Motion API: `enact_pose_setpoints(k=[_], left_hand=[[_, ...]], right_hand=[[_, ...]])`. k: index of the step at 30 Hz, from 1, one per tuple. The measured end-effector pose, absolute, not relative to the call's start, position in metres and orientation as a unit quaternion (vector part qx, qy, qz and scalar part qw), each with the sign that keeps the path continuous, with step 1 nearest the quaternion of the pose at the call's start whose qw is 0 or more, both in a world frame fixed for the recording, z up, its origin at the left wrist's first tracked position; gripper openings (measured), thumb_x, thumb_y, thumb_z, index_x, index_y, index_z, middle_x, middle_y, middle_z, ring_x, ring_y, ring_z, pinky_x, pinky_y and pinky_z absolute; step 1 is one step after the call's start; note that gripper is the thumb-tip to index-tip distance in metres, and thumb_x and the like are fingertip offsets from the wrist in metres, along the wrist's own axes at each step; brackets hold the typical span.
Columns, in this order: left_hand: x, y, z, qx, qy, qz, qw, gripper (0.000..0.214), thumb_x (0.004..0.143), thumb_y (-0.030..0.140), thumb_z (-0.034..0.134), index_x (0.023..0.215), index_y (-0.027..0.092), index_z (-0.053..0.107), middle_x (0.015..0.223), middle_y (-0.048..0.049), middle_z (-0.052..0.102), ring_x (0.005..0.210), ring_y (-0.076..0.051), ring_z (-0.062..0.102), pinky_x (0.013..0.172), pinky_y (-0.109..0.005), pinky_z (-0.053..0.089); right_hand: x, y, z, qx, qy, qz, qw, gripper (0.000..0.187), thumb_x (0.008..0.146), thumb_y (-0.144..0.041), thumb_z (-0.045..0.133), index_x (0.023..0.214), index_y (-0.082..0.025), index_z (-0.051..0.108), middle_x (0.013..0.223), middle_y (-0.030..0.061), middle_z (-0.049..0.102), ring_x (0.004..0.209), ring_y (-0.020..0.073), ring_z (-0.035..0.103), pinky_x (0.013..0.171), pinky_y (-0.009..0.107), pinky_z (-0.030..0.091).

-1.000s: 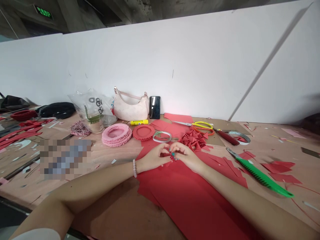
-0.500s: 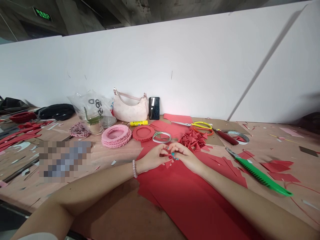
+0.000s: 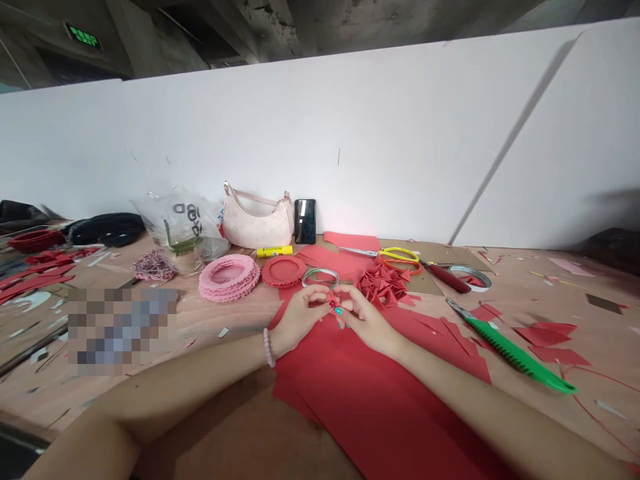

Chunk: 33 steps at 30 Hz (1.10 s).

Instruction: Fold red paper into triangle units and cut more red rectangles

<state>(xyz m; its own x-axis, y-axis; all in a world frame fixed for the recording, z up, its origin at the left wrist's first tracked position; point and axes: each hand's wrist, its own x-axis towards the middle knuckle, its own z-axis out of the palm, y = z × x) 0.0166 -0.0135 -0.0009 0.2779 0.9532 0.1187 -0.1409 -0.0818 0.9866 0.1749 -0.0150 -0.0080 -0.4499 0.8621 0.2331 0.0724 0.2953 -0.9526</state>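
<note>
Pinching a small red paper piece (image 3: 334,298) between closed fingertips of left hand (image 3: 300,313) and right hand (image 3: 367,321), just above the red sheet (image 3: 380,393) near the folded triangles (image 3: 383,283) — probably best aligning edges squarely, creasing firmly.

Red paper (image 3: 380,393), pink rings (image 3: 229,278), green cutter (image 3: 520,357)

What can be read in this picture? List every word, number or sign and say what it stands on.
"D" plus two rounded characters, perhaps "90" or "GO": dark print on the clear plastic bag, creased.
Green ceiling sign: lit characters, too blurred to read.
Yellow glue stick: label too small to read.
Red paper piece pinched by left hand and right hand: no print.
</note>
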Motion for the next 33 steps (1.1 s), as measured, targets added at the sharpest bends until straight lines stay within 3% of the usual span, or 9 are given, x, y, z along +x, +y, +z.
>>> enact_pose_setpoints(k=[4, 8, 16, 24, 33], left_hand=[[0.013, -0.01, 0.0, 0.598, 0.384, 0.413, 0.57, 0.013, 0.069, 0.024, 0.06, 0.077, 0.015, 0.055, 0.08, -0.0006, 0.056, 0.071, -0.011, 0.053, 0.062, -0.021, 0.044], [0.012, -0.008, -0.001, 0.615, 0.382, 0.385, 0.572, 0.015, 0.07, 0.027, 0.058, 0.068, 0.013, 0.054, 0.068, 0.0006, 0.052, 0.066, -0.01, 0.052, 0.061, -0.021, 0.044], [0.013, -0.011, 0.003, 0.586, 0.399, 0.403, 0.578, 0.017, 0.073, 0.031, 0.057, 0.078, 0.014, 0.057, 0.08, -0.0022, 0.056, 0.076, -0.013, 0.055, 0.061, -0.02, 0.047], [0.012, -0.009, 0.001, 0.604, 0.401, 0.424, 0.543, 0.019, 0.074, 0.032, 0.056, 0.078, 0.014, 0.058, 0.074, -0.0014, 0.057, 0.062, -0.01, 0.057, 0.042, -0.014, 0.034], [0.013, -0.012, 0.005, 0.596, 0.403, 0.421, 0.552, 0.018, 0.074, 0.032, 0.056, 0.078, 0.014, 0.057, 0.078, -0.0023, 0.059, 0.07, -0.015, 0.062, 0.047, -0.017, 0.041]], right_hand=[[0.177, -0.015, -0.008, -0.352, -0.693, 0.498, 0.385, 0.028, 0.08, -0.024, 0.051, 0.107, -0.024, 0.042, 0.058, -0.0079, 0.042, 0.054, 0.0101, 0.04, 0.053, 0.023, 0.031], [0.177, -0.013, -0.008, -0.336, -0.677, 0.533, 0.379, 0.028, 0.079, -0.024, 0.052, 0.105, -0.023, 0.045, 0.057, -0.007, 0.045, 0.056, 0.011, 0.044, 0.054, 0.024, 0.033], [0.185, -0.008, -0.001, -0.311, -0.604, 0.609, 0.409, 0.027, 0.074, -0.02, 0.052, 0.1, -0.026, 0.053, 0.088, 0.0001, 0.055, 0.065, 0.0113, 0.05, 0.068, 0.027, 0.041], [0.187, -0.005, -0.004, -0.302, -0.592, 0.626, 0.408, 0.026, 0.072, -0.02, 0.058, 0.098, -0.026, 0.057, 0.092, 0.0008, 0.057, 0.065, 0.0103, 0.049, 0.066, 0.025, 0.041], [0.184, -0.007, -0.005, -0.328, -0.617, 0.595, 0.398, 0.024, 0.077, -0.023, 0.054, 0.101, -0.025, 0.052, 0.083, -0.0001, 0.06, 0.07, 0.0128, 0.055, 0.066, 0.026, 0.042]])
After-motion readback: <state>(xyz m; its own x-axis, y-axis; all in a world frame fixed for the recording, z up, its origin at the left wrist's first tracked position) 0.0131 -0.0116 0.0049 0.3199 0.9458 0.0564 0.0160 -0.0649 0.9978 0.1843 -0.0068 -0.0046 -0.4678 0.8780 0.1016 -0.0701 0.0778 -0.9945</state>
